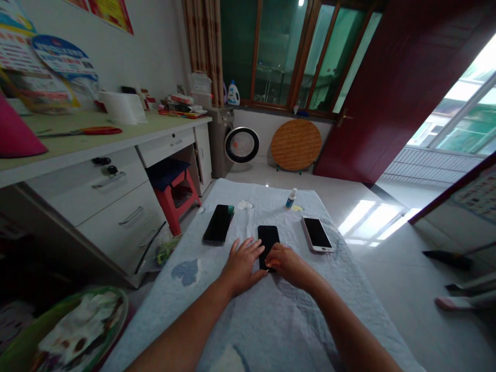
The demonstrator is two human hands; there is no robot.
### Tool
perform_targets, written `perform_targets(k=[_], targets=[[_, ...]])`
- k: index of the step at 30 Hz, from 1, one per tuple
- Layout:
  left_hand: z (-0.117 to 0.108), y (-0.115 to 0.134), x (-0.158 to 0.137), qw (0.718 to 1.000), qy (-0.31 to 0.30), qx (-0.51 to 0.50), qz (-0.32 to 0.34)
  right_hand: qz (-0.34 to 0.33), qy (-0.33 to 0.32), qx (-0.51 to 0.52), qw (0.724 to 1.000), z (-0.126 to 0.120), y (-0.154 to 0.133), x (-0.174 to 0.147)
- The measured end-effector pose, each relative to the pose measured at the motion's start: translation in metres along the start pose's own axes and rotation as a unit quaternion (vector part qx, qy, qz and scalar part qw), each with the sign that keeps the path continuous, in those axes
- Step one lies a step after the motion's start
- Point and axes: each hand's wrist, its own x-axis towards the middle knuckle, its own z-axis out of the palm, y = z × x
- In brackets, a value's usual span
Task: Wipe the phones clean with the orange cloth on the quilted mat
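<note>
Now both hands flat at the middle phone

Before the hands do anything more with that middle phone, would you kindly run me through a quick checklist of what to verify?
1. Middle phone lies flat on the cloth: ok.
2. Left hand steadies the phone's left edge: ok.
3. Right hand touches its near end: ok; grip cannot tell.
4. Left phone and white phone lie apart from the hands: ok.
5. Small bottle stands upright, out of the way: ok.
6. Middle phone's screen condition: cannot tell.
</note>
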Motion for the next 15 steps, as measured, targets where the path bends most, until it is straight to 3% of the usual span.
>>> perform_targets(k=[4,15], targets=[[-0.002,0.001,0.001,1.000,-0.010,-0.008,-0.006,0.043,0.027,-0.005,0.999,-0.001,0.014,0.009],[-0.003,0.001,0.001,1.000,-0.013,-0.012,-0.003,0.139,0.094,-0.119,0.979,-0.011,0.043,0.081]])
